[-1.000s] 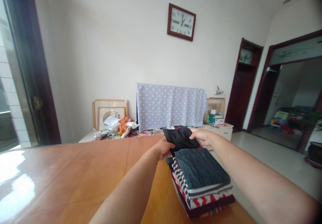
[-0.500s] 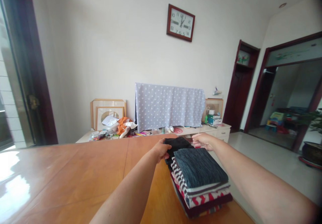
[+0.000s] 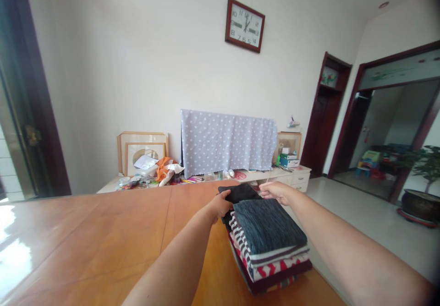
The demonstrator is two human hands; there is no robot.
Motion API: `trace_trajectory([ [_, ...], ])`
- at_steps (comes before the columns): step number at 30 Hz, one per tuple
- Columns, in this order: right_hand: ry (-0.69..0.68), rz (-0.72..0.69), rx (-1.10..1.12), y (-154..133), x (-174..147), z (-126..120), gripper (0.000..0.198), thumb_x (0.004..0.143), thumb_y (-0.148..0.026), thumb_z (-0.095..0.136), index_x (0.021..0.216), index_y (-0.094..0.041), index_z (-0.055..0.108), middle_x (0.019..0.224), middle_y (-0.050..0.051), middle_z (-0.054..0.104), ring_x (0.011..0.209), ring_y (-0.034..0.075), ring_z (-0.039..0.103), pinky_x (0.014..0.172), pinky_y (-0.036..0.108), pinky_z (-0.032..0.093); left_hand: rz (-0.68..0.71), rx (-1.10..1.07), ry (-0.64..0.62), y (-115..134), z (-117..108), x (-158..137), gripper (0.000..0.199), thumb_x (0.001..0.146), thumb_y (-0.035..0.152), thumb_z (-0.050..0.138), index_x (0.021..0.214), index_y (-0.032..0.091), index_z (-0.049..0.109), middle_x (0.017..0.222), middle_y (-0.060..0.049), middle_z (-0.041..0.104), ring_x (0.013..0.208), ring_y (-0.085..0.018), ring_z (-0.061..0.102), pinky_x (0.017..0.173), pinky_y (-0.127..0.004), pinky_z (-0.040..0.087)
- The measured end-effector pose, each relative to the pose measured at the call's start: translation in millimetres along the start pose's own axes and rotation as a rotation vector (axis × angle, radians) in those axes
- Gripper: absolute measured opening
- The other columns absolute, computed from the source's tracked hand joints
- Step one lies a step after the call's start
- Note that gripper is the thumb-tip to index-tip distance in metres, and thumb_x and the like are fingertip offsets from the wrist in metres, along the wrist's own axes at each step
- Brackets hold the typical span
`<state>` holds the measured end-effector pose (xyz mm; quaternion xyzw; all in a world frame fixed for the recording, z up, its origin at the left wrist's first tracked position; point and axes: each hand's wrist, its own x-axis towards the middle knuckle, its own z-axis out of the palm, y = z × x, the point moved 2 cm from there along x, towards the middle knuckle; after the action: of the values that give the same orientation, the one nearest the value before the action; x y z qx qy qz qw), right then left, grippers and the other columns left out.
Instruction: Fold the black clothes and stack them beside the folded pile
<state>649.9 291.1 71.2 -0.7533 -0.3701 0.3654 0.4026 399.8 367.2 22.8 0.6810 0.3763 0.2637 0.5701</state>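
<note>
- Left hand (image 3: 220,205), by the far left corner of the folded stack (image 3: 270,226), pinches the edge of the black cloth (image 3: 241,192) between thumb and fingers.
- Right hand (image 3: 277,193), just past the stack, has curled fingers at the cloth's right end; cannot tell whether they grip it.
- Wooden table (image 3: 127,237): beneath the stack, stretching left.
- Spotted cover (image 3: 227,141): well beyond the stack.
- Folded stack: dark blue-grey piece uppermost.
- Black cloth: at the stack's far side.
</note>
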Motion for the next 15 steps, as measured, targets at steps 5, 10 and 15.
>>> trace_trajectory([
  [5,0.013,-0.07,-0.015,-11.8,1.7,3.3,0.02,0.083,-0.036,0.068,0.097,-0.021,0.067,0.094,0.007,0.074,0.078,0.015,0.068,0.069,0.023,0.051,0.033,0.028,-0.022,0.6,1.7,3.0,0.081,0.074,0.018,0.063,0.151,0.029,0.041,0.089,-0.002,0.07,0.058,-0.009,0.054,0.046,-0.017,0.033],
  [10,-0.009,-0.14,-0.047,-25.7,5.8,8.6,0.02,0.084,-0.034,0.065,0.098,-0.021,0.068,0.098,0.007,0.074,0.081,0.014,0.067,0.068,0.021,0.05,0.059,0.082,0.025,-4.0,-3.7,6.0,0.077,0.076,0.018,0.063,0.149,0.023,0.043,0.098,-0.006,0.072,0.063,-0.012,0.062,0.055,-0.021,0.045],
  [15,-0.105,-0.23,-0.146,-40.7,9.0,26.8,0.027,0.078,-0.028,0.069,0.104,-0.023,0.072,0.102,0.006,0.074,0.084,0.013,0.066,0.07,0.02,0.049,0.126,0.205,0.24,-6.1,-25.9,15.6,0.056,0.093,0.029,0.046,0.147,0.016,0.044,0.131,-0.014,0.064,0.111,-0.022,0.064,0.088,-0.028,0.05],
])
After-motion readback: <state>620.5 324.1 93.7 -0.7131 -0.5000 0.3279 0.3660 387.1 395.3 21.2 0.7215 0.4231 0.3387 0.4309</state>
